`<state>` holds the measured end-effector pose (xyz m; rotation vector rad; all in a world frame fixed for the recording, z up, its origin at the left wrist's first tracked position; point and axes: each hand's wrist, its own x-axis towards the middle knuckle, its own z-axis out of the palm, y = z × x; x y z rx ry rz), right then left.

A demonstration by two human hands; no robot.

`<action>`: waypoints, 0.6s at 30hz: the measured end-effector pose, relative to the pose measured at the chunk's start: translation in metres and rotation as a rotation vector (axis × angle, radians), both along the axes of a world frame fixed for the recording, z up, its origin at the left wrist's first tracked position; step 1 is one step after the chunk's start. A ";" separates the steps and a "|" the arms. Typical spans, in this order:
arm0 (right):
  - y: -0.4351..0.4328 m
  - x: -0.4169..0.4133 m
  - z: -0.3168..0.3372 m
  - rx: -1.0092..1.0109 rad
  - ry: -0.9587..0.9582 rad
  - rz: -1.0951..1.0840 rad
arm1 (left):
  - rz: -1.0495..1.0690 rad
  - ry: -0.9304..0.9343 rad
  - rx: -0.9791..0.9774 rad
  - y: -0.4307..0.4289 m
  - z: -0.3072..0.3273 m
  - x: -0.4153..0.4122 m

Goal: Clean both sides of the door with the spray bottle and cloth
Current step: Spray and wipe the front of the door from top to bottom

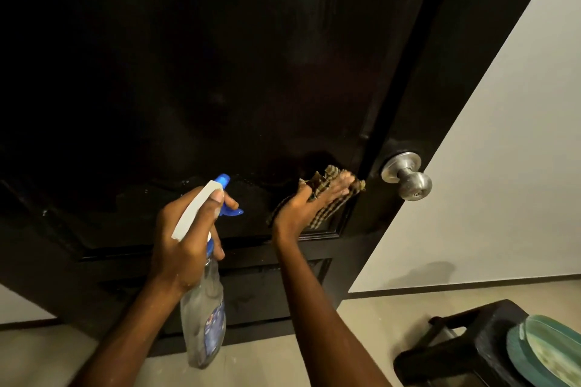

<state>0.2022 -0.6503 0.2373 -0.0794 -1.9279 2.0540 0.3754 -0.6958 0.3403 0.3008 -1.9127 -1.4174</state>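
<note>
On the glossy black door (pixel 220 72), flat right hand (pixel 309 207) presses checked cloth (pixel 328 174); left hand (pixel 185 239) grips spray bottle (pixel 204 317).

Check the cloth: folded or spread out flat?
Folded: the checked cloth shows stacked layers and bunched edges under the right hand, which presses it with straight fingers against the door.

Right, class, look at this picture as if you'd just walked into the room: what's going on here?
A person is cleaning a dark door. The left hand grips a spray bottle with its nozzle aimed at the door. The right hand presses a checked cloth flat against the panel, just left of the metal knob. The panel near the bottle's nozzle looks wet, so spraying and wiping of this side are under way.
</note>
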 end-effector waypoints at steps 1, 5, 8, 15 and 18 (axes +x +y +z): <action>0.001 0.008 0.006 0.052 0.131 0.053 | -0.009 0.000 -0.009 -0.001 0.001 0.001; 0.036 -0.001 -0.002 0.831 0.725 0.272 | -0.016 0.006 -0.028 -0.008 -0.001 0.007; 0.068 -0.033 -0.014 1.171 0.870 0.185 | -0.005 0.026 0.001 -0.020 -0.001 0.013; 0.006 -0.007 0.029 0.640 0.511 -0.115 | 0.012 0.023 0.000 -0.051 -0.004 0.028; -0.030 0.020 0.018 0.841 0.683 -0.024 | 0.026 0.031 0.002 -0.061 -0.008 0.034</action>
